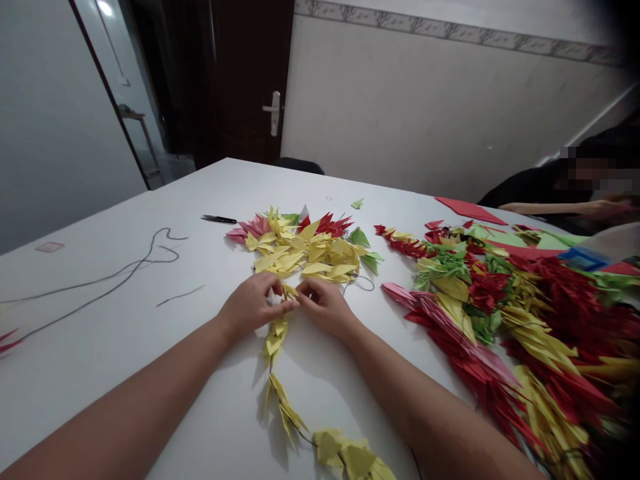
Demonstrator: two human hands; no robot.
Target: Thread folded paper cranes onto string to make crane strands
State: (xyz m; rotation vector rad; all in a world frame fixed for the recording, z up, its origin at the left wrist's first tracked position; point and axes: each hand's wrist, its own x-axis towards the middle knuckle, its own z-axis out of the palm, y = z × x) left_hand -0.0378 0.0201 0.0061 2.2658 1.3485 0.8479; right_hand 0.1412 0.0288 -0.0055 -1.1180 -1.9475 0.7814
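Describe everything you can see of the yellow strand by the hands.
The yellow strand looks like pointed, folded paper pieces bunched along a dark cord, which shows bare in short gaps. It curves over the white table toward the viewer, bending rightward and leaving the picture's bottom edge. The left hand pinches its upper part; the right hand is close by, contact unclear.

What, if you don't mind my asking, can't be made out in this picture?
In the head view:
Left hand and right hand: curled close together, they hide their exact grip.
Yellow paper garland: near end cut off by the bottom edge.
Red paper piece: cut off by the left edge.
Co-worker's hand: blur hides whether it holds anything.
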